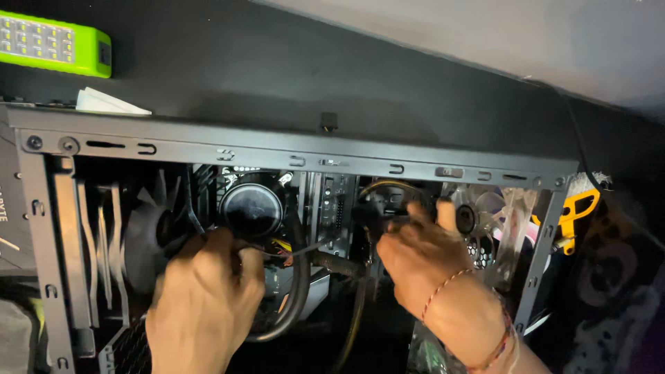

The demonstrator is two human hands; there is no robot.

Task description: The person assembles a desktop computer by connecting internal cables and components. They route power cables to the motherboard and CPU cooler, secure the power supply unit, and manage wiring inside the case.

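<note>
An open computer case (291, 149) fills the middle of the frame, its grey steel rail running from the left edge to the right; it lies on a dark counter (277, 62), side panel off. Inside at left sits a dark fan (149, 232); at centre a round black cooler pump (251, 206) with thick hoses (299, 291) curving down from it; at right a clear fan (495, 215). The left hand (204, 305) is curled below the pump, fingers closed on thin cables (280, 248); the right hand (422, 260), thread bands at the wrist, reaches among black cables (370, 208) right of centre — whether it grips one I cannot tell. The cables look light and limp, best taken near a plug rather than mid-run; the hoses seem stiffer; the case edges look thin and hard. In the upper left lies a green lamp (52, 43) — beside it white paper (104, 102); a yellow tool (578, 211) shows at right.
</note>
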